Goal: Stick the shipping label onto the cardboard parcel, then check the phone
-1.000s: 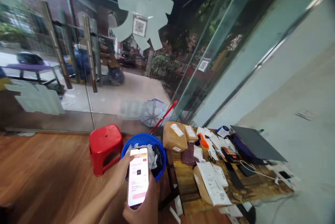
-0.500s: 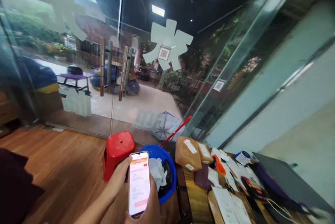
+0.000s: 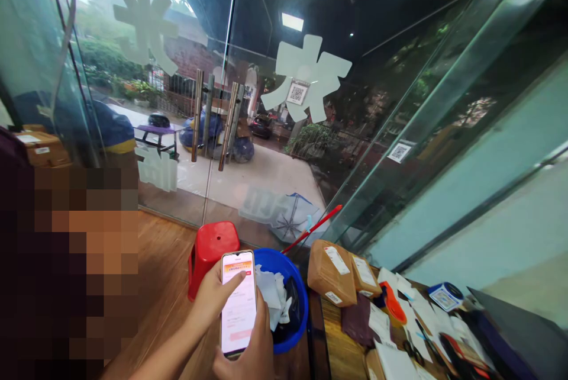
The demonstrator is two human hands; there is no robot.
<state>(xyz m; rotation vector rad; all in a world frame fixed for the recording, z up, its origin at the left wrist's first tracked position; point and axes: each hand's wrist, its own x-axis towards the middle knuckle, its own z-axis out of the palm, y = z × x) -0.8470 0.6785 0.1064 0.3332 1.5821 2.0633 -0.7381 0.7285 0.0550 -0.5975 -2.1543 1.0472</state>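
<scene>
A smartphone (image 3: 238, 309) stands nearly upright in front of me, its lit screen showing a white and pink page with an orange banner on top. My right hand (image 3: 256, 341) grips it around the lower right edge and the bottom corner. From the left, my left hand (image 3: 216, 292) is closed around its upper left side, the thumb lying over the screen near a small red button. The fingers behind the phone are hidden. Just beyond it are a red plastic stool (image 3: 216, 241) and a blue bin (image 3: 303, 303) with crumpled paper and a black bag inside.
To the right, a wooden table (image 3: 335, 332) bears brown-wrapped parcels (image 3: 329, 270), an orange tape dispenser (image 3: 392, 304), scissors (image 3: 413, 351) and papers. Glass doors (image 3: 261, 190) with metal handles stand ahead. A person in dark clothing (image 3: 26, 273), partly blurred out, is at the left; a cardboard box (image 3: 47, 149) lies behind.
My left thumb has moved from the phone's upper edge onto the screen, near the red button. The view has swung left, bringing more of the person at the left into sight.
</scene>
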